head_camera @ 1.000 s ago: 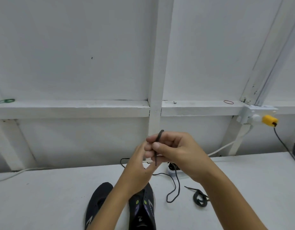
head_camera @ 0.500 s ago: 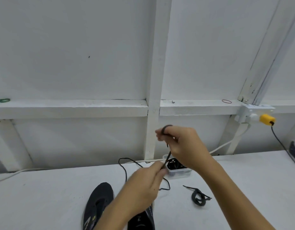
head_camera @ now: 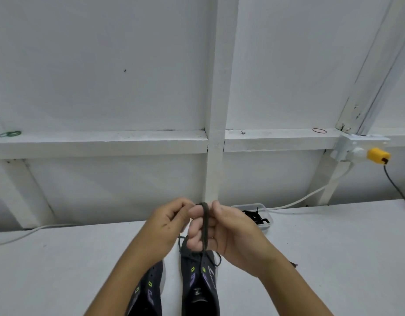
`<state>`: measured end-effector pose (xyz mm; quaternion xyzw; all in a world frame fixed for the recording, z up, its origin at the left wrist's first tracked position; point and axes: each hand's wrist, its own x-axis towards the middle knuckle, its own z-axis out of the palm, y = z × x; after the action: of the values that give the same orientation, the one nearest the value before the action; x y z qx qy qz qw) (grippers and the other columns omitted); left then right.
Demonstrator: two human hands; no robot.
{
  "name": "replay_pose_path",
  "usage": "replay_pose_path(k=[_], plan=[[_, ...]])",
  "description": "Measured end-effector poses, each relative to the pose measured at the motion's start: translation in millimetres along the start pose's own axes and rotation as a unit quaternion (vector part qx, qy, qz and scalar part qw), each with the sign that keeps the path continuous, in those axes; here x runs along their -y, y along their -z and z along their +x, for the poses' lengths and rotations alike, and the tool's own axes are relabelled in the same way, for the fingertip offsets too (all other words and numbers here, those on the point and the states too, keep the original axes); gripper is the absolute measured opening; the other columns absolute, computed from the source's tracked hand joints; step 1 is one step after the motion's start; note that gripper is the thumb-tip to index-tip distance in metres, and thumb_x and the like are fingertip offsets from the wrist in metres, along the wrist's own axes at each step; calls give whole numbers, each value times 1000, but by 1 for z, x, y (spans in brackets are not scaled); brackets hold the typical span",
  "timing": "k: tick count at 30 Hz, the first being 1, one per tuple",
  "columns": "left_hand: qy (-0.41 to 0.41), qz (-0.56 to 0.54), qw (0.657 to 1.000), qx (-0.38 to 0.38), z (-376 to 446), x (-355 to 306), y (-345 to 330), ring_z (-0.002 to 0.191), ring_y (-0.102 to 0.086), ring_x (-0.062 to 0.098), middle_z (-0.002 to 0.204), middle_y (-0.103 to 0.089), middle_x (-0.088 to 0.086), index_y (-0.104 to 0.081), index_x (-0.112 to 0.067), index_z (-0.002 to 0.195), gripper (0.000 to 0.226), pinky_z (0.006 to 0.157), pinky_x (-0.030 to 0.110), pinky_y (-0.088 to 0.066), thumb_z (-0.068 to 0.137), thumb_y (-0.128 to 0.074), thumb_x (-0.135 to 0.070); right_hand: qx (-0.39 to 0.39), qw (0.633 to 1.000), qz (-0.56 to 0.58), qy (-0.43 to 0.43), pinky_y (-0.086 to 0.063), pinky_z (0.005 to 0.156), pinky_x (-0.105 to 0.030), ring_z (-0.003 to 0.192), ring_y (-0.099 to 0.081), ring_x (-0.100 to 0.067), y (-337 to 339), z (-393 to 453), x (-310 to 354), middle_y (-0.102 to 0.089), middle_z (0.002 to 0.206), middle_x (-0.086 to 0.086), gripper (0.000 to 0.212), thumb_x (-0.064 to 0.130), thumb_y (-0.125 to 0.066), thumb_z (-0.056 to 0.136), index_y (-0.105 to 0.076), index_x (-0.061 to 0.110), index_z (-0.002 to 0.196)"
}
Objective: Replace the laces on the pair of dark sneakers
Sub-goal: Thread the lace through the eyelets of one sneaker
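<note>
White panelled wall, pale worktop (head_camera: 333, 258). Both hands, left hand (head_camera: 167, 224) and right hand (head_camera: 222, 231), close around a limp dark flat shoelace (head_camera: 205, 226) above the dark sneakers (head_camera: 199, 283); soft, light, probably best pinched near its tip.

Dark lace (head_camera: 205, 226) looped above two dark sneakers (head_camera: 200, 286) lying side by side.

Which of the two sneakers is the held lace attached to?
The right sneaker: the dark lace drops from the hands into its eyelets. The left sneaker shows none.
</note>
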<state>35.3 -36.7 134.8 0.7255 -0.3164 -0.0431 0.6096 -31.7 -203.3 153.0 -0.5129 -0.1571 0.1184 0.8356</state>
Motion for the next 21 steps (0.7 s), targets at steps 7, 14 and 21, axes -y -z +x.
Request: replay_pose_path(k=[7,14,21], plan=[[21,215,965,151,-34,17,-21,64,-51,5,69,-57,-12,-60,-29,92,24,66,27,-45,104,-43,-41,-192,941,-226,162,-57,80,-24,93,-76,-18,30,14,17,-78,95,-10,25,16,-47,105,-69,5,108],[-19,260,958,118,9,-31,31,59,-50,6,67,-59,-6,-64,-34,88,17,56,17,-39,100,-54,-40,-82,921,-379,-17,-53,80,-26,84,-72,-13,24,5,-22,-77,89,-5,63,54,-28,105,-72,12,89],[43,93,994,43,4,11,-1,58,-49,0,61,-56,-13,-67,-41,77,40,59,22,-41,105,-49,-18,-15,997,59,37,-57,94,-35,114,-69,-35,14,11,-2,-71,119,-24,104,87,-24,77,-76,5,115]])
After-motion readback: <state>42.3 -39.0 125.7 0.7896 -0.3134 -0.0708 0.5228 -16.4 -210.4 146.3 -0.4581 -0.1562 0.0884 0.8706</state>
